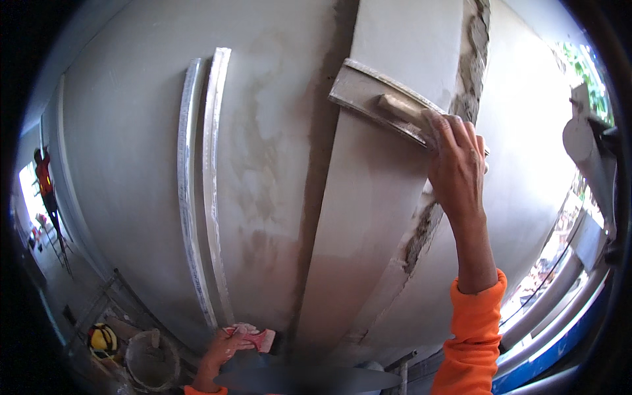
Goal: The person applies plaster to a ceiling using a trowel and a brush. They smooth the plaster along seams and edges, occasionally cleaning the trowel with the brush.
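Observation:
My right hand (457,164) is raised and closed round the right end of a wide plastering trowel (359,87). The trowel's pale handle (403,108) shows beyond my fingers, and its long blade lies slantwise against a smooth grey strip of wall (388,191). Low in front of me, my left hand (232,337) grips a brush with a red handle (252,339) and pale, short bristles. The brush points to the right, close to the foot of the wall. Both my sleeves are orange.
Two long metal straightedges (187,184) lean on the wall at left. A rough mortar seam (471,66) runs along the strip's right side. Low left stand a mortar bucket (153,362) and a yellow-and-black item (103,339). A person (44,178) works far left. Pipes (553,316) line the right.

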{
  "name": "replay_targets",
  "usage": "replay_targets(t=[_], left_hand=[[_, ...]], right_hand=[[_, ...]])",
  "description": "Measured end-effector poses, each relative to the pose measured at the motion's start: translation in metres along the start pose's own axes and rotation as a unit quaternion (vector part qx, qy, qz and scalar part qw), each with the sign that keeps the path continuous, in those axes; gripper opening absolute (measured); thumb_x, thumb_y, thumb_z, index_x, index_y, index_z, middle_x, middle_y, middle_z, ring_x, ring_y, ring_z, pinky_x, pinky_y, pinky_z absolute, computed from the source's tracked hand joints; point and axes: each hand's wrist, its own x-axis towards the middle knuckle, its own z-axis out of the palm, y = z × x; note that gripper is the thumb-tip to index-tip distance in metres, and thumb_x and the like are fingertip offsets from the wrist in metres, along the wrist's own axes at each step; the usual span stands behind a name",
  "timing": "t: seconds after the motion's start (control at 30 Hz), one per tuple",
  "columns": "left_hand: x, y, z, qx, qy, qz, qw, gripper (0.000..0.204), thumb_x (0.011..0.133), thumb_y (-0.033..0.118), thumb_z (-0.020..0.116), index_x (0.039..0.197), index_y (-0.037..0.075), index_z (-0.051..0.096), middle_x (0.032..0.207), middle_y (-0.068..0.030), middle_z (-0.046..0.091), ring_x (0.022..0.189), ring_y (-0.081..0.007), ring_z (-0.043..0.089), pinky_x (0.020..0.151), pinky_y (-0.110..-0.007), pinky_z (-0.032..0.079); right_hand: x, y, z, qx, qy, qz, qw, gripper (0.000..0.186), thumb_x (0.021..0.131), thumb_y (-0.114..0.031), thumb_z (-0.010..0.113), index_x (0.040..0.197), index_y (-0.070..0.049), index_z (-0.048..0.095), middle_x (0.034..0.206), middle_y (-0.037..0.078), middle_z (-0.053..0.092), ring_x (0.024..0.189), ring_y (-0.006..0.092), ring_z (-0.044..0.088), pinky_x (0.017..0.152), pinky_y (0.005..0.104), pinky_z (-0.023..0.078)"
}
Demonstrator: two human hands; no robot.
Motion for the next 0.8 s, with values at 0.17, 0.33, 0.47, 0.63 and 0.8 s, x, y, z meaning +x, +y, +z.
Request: replay_targets(t=[0.17, 0.33, 0.47, 0.63, 0.8], left_hand=[[-0.006, -0.004, -0.002, 0.036, -0.004, -0.009, 0.999, 0.035, 0.106, 0.03, 0.058, 0.116, -0.002, 0.068, 0.117, -0.0147, 0.071, 0.104, -0.0248, 0.071, 0.088, -0.042, 0.061], [-0.007, 0.0, -0.001, 0.089, 0.025, 0.033, 0.995, 0.032, 0.106, 0.029, 0.059, 0.11, -0.001, 0.069, 0.107, -0.0124, 0.073, 0.096, -0.0205, 0.071, 0.083, -0.036, 0.061], [0.005, 0.004, 0.01, 0.114, -0.049, 0.142, 0.982, 0.028, 0.105, 0.027, 0.062, 0.103, 0.0, 0.07, 0.089, -0.0074, 0.071, 0.076, -0.0128, 0.066, 0.076, -0.03, 0.057], [0.018, 0.006, 0.036, 0.106, 0.045, 0.082, 0.99, 0.021, 0.101, 0.022, 0.066, 0.101, 0.001, 0.069, 0.08, -0.0046, 0.067, 0.068, -0.0097, 0.061, 0.066, -0.026, 0.054], [0.024, -0.011, 0.019, 0.193, -0.067, 0.016, 0.979, 0.024, 0.096, 0.019, 0.07, 0.111, 0.0, 0.069, 0.097, -0.0085, 0.074, 0.084, -0.0174, 0.07, 0.072, -0.033, 0.056]], right_hand=[[-0.117, -0.035, -0.014, 0.041, -0.142, 0.008, 0.989, 0.043, 0.088, -0.003, 0.065, 0.13, -0.009, 0.063, 0.104, 0.007, 0.064, 0.096, 0.0246, 0.061, 0.081, 0.0439, 0.046], [-0.255, -0.112, -0.06, 0.223, -0.272, 0.072, 0.933, 0.044, 0.088, -0.014, 0.07, 0.132, -0.014, 0.066, 0.112, 0.008, 0.068, 0.1, 0.0269, 0.063, 0.086, 0.0447, 0.047], [-0.303, -0.184, -0.066, 0.45, -0.215, 0.293, 0.816, 0.04, 0.09, -0.022, 0.074, 0.127, -0.009, 0.066, 0.11, 0.011, 0.07, 0.098, 0.0311, 0.065, 0.086, 0.0411, 0.051], [-0.316, -0.253, -0.047, 0.71, -0.243, 0.589, 0.299, 0.043, 0.097, -0.03, 0.073, 0.126, 0.0, 0.062, 0.106, 0.006, 0.069, 0.091, 0.0163, 0.067, 0.083, 0.0312, 0.054], [-0.318, -0.288, -0.027, 0.809, -0.266, 0.523, 0.021, 0.046, 0.1, -0.042, 0.067, 0.122, -0.002, 0.061, 0.107, 0.003, 0.068, 0.088, 0.0077, 0.065, 0.077, 0.0232, 0.054]])
